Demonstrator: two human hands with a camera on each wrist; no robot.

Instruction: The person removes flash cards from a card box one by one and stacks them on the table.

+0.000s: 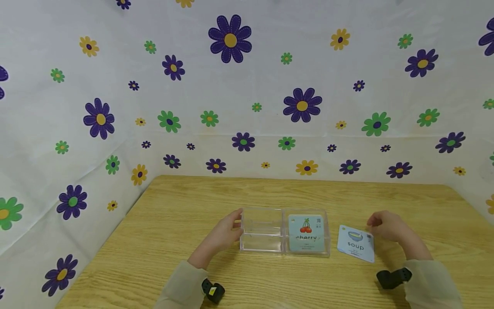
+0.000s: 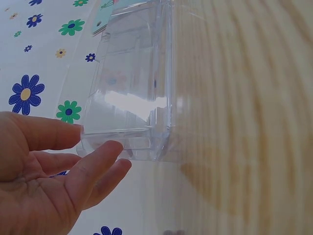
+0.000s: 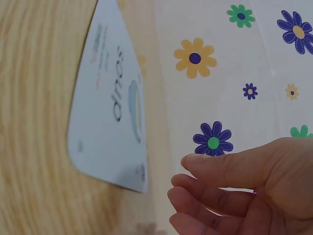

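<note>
A clear plastic box with two side-by-side compartments lies on the wooden table. My left hand is at its left end, fingertips touching the end wall; in the left wrist view the fingers are loosely bent there. The right compartment holds a cherry card, while the left one shows bare plastic. To the right of the box, a soup card lies face up on the table, turned slightly. Beside its upper right corner is my right hand, fingers loosely curled and apart from the card in the right wrist view.
The wooden table extends around the box on all sides. A white cloth with printed flowers hangs along its back and sides. A black camera strap is on each wrist, over light sleeves.
</note>
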